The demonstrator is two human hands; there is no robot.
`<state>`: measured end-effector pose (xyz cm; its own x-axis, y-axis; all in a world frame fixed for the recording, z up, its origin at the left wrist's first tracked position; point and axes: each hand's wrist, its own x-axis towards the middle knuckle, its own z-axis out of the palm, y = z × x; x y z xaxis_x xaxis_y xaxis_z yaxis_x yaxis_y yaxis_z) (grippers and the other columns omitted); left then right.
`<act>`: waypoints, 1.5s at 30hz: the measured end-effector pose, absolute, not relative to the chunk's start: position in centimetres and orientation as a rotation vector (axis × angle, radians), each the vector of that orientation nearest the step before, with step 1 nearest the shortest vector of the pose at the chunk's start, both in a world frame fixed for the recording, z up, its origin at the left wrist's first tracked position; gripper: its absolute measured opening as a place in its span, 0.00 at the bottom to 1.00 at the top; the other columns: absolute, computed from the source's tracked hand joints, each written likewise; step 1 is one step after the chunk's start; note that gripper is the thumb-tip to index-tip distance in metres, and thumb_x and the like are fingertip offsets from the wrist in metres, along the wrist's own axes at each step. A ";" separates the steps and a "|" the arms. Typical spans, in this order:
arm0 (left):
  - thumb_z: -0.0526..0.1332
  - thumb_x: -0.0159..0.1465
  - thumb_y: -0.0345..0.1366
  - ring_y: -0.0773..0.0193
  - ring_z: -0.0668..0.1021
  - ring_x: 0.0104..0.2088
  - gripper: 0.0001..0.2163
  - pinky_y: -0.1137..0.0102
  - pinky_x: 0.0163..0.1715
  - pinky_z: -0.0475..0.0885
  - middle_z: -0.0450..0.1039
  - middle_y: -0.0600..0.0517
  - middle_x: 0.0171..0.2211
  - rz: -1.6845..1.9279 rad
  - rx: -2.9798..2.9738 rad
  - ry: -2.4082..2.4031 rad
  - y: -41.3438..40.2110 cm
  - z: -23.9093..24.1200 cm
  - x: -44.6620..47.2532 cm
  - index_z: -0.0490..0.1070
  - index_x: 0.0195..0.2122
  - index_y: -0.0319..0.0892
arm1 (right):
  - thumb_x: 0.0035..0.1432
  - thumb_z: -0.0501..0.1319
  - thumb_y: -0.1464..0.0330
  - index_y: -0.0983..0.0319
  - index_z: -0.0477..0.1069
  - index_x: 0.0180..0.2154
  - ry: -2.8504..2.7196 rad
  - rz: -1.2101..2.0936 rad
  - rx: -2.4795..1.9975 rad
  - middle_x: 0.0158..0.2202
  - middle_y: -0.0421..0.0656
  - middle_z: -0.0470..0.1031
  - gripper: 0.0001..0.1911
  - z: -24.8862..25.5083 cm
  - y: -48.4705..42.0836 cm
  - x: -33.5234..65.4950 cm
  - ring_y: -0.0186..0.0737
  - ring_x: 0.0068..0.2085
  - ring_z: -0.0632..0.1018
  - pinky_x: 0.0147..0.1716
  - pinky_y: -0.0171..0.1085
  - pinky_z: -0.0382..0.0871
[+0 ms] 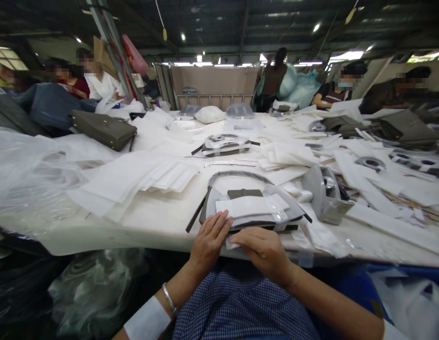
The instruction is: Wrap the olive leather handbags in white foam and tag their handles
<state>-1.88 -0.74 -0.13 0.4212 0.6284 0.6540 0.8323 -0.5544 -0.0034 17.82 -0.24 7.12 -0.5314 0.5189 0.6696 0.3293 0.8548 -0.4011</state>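
Observation:
A dark olive handbag (245, 193) lies at the table's front edge, its handle (236, 174) wrapped and arched away from me. White foam sheet (245, 206) covers its near side, with clear tape (277, 208) over the right part. My left hand (212, 236) lies flat with fingers stretched on the foam's left end. My right hand (265, 250) is closed at the bag's lower edge, its fingertips pinching a small white piece (232, 244) that looks like foam or tape. A grey tape dispenser (323, 193) stands right of the bag.
Stacked white foam sheets (148, 177) lie to the left, beside clear plastic bags (31, 174). Another wrapped handbag (226, 145) sits farther back. An unwrapped olive bag (104, 130) rests at the far left. Foam strips (368, 184) and tape rolls (371, 163) crowd the right; several people work beyond.

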 end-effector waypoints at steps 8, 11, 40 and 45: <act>0.57 0.67 0.25 0.54 0.74 0.54 0.13 0.53 0.59 0.70 0.73 0.44 0.49 -1.153 -2.254 -1.280 -1.3 -0.8 -1.6 0.72 0.51 0.41 | 0.64 0.62 0.66 0.56 0.80 0.36 -2.109 0.148 -0.828 0.33 0.39 0.83 0.08 8.0 4.1 16.1 0.39 0.35 0.82 0.39 0.37 0.73; 0.58 0.66 0.25 0.55 0.76 0.51 0.12 0.55 0.57 0.72 0.74 0.44 0.47 -1.220 -2.253 -1.270 -1.1 -0.7 -1.8 0.71 0.51 0.39 | 0.62 0.64 0.63 0.55 0.80 0.33 -2.111 0.139 -0.905 0.32 0.38 0.83 0.08 7.8 5.5 15.2 0.40 0.35 0.82 0.40 0.37 0.71; 0.51 0.70 0.32 0.53 0.75 0.55 0.20 0.60 0.51 0.76 0.72 0.48 0.57 -0.912 -2.260 -1.243 -0.3 0.3 -2.3 0.63 0.63 0.39 | 0.62 0.62 0.69 0.57 0.73 0.45 -2.154 0.200 -1.062 0.44 0.43 0.79 0.08 10.2 7.8 22.7 0.40 0.46 0.78 0.48 0.38 0.71; 0.52 0.70 0.32 0.54 0.75 0.56 0.21 0.62 0.53 0.74 0.71 0.49 0.58 -0.900 -2.212 -1.212 -0.1 -0.2 -2.5 0.62 0.64 0.40 | 0.61 0.61 0.65 0.61 0.74 0.49 -1.634 0.194 -1.753 0.51 0.50 0.76 0.15 13.0 9.4 36.1 0.47 0.46 0.79 0.50 0.45 0.71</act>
